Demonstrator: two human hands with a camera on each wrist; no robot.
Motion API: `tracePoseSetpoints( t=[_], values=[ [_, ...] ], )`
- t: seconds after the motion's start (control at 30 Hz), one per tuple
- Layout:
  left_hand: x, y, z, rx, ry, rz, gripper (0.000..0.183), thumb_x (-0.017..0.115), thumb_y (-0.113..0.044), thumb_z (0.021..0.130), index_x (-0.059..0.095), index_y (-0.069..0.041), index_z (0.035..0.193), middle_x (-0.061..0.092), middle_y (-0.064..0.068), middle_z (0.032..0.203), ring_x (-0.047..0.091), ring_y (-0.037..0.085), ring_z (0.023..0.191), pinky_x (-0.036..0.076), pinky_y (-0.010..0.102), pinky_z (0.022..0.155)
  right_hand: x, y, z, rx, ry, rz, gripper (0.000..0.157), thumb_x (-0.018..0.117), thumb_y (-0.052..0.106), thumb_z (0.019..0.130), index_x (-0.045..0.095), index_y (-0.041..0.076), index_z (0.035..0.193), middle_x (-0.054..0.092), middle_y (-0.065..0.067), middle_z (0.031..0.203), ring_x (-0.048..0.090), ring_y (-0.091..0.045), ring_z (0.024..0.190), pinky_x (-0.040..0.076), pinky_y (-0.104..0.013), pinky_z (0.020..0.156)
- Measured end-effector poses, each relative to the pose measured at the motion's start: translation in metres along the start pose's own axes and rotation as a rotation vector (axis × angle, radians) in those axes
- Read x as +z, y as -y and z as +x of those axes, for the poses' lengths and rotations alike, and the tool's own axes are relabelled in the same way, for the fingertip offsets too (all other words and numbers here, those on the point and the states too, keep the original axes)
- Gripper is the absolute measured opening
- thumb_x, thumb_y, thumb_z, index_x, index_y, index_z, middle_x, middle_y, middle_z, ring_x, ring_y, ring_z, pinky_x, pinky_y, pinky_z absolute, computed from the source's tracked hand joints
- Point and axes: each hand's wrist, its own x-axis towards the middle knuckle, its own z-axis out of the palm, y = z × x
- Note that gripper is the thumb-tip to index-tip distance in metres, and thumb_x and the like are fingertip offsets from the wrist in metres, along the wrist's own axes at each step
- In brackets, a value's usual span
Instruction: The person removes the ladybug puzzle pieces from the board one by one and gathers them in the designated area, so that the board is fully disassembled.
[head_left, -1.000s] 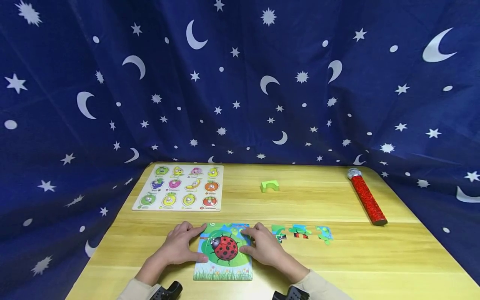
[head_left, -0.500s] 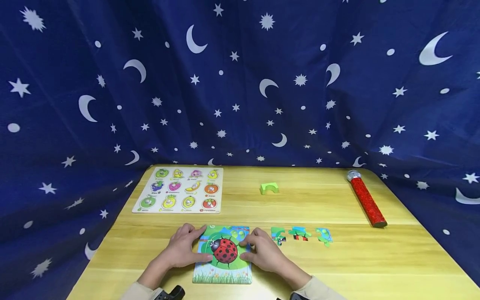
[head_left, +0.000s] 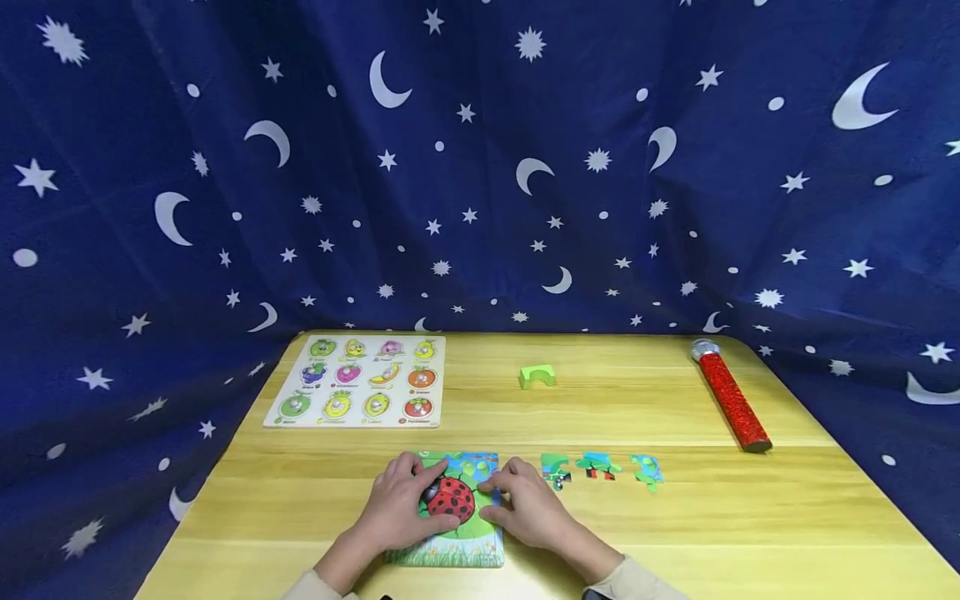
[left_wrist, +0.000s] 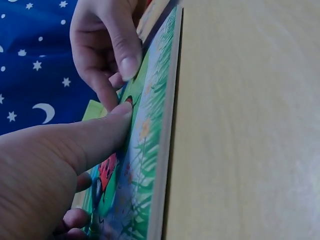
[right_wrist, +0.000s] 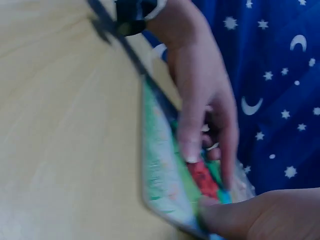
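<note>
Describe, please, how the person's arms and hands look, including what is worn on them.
The left hand and the right hand are bare, without gloves. The left sleeve and the right sleeve are plain beige. A black device sits at the left sleeve's cuff; by the right one, only part of a dark object shows.

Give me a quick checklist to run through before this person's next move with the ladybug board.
1. Ladybug board flat on the table: ok.
2. Left hand at the board: ok, over the ladybug picture.
3. Right hand at the board: ok, at its right side.
4. Three loose pieces in view: ok, lying right of the board.
5. Whole picture visible: not ok, hands cover part.
6. Firm pressure from the fingertips: cannot tell.
</note>
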Motion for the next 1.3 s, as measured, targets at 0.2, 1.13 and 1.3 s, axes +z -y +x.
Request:
tracePoseSetpoints(
  t=[0.2, 1.13, 1.3],
  values=[
    [-0.0014, -0.0018, 0.002, -0.036, 0.022, -0.046, 0.085, 0.08, -0.059, 0.07, 0.056, -0.018, 0.141, 0.035, 0.0, 0.1, 0.031, 0.017, 0.092, 0.029, 0.036, 0.078, -0.0052, 0.0032, -0.0026, 0.04, 0.014, -0.006, 0.045, 0.084, 0.028, 0.076, 0.072, 0.01, 0.115, 0.052, 0.001, 0.09, 0.037, -0.005, 0.075, 0.032, -0.021, 0.064],
    [-0.0008, -0.0038, 0.0003, -0.062, 0.0, -0.069, 0.084, 0.083, -0.057, 0.067, 0.059, -0.019, 0.138, 0.035, 0.0, 0.099, 0.031, 0.017, 0.091, 0.028, 0.034, 0.078, 0.0011, 0.0027, 0.0023, 0.007, 0.012, 0.18, 0.038, 0.083, 0.005, 0.074, 0.061, 0.004, 0.105, 0.056, -0.003, 0.082, 0.048, -0.005, 0.07, 0.042, -0.019, 0.062],
    [-0.0012, -0.0037, -0.0008, -0.06, 0.003, -0.077, 0.084, 0.083, -0.057, 0.067, 0.059, -0.019, 0.138, 0.034, 0.0, 0.099, 0.031, 0.017, 0.091, 0.028, 0.035, 0.078, -0.0001, 0.0024, 0.0027, 0.002, 0.041, 0.203, 0.042, 0.083, 0.004, 0.072, 0.063, 0.001, 0.109, 0.057, -0.005, 0.084, 0.049, -0.007, 0.071, 0.043, -0.019, 0.064]
  ],
)
